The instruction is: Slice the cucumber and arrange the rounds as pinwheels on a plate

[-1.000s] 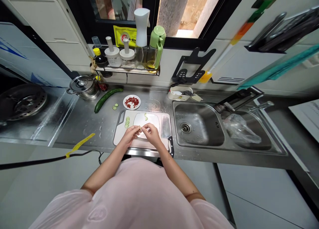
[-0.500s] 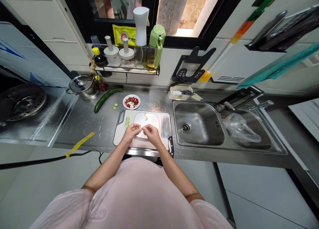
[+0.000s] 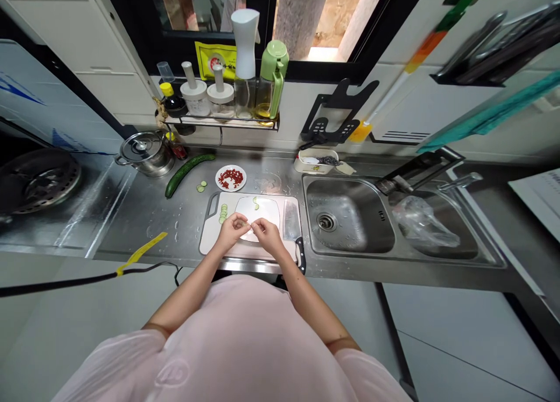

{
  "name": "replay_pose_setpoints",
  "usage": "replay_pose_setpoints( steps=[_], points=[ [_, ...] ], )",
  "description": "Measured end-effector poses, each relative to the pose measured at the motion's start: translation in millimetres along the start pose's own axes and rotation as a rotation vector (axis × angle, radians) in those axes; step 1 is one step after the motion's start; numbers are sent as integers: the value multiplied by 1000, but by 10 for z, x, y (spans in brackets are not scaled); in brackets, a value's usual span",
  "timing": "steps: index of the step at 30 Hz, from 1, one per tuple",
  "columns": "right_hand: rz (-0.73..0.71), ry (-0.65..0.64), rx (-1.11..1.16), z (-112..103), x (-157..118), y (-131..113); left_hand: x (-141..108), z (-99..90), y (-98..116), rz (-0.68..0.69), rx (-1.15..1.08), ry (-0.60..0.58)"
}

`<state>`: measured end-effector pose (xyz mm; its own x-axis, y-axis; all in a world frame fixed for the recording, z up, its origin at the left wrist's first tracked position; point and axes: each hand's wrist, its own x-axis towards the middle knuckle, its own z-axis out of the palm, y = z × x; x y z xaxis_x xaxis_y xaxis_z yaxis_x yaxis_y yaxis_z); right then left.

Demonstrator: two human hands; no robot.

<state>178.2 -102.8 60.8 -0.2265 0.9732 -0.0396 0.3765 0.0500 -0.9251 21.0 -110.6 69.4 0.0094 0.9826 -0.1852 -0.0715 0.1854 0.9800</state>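
Observation:
My left hand (image 3: 231, 230) and my right hand (image 3: 266, 234) meet above a white cutting board (image 3: 245, 251), their fingertips pinched together on a small pale piece (image 3: 249, 223), perhaps cucumber. The piece is mostly hidden by my fingers. Under my hands lies a smooth white sheet (image 3: 266, 212) with a thin green curl of cucumber (image 3: 255, 204) on it. A row of cucumber slices (image 3: 223, 214) sits near my left hand. To the right of my right hand, a cleaver (image 3: 291, 224) lies on the board, its dark handle (image 3: 300, 255) toward me.
Behind the board are a whole cucumber (image 3: 188, 173), a few slices (image 3: 202, 186) and a plate of chopped red pieces (image 3: 230, 179). A steel pot (image 3: 146, 154) and stove burner (image 3: 39, 183) stand left; a steel sink (image 3: 347, 215) stands right.
My hands stay together over the board, with only small shifts of the fingers. The whole view has tilted slightly as my head moved.

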Motion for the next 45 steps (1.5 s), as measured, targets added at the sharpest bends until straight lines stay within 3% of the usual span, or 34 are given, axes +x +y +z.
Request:
replay_pose_setpoints(
  steps=[7,18,28,34,40,45],
  points=[
    [9,-24,11,-32,13,37,24,6,-61,31,27,-36],
    [83,-11,229,7,53,157,109,36,-111,48,-6,39],
    [94,9,250,-18,96,120,153,58,-171,102,39,37],
    [117,35,147,-44,181,224,236,69,-221,48,61,35],
    [120,57,-74,-130,383,314,478,48,-340,34,84,63],
    [131,56,-220,-184,588,335,701,49,-389,76,267,135]
  ],
)
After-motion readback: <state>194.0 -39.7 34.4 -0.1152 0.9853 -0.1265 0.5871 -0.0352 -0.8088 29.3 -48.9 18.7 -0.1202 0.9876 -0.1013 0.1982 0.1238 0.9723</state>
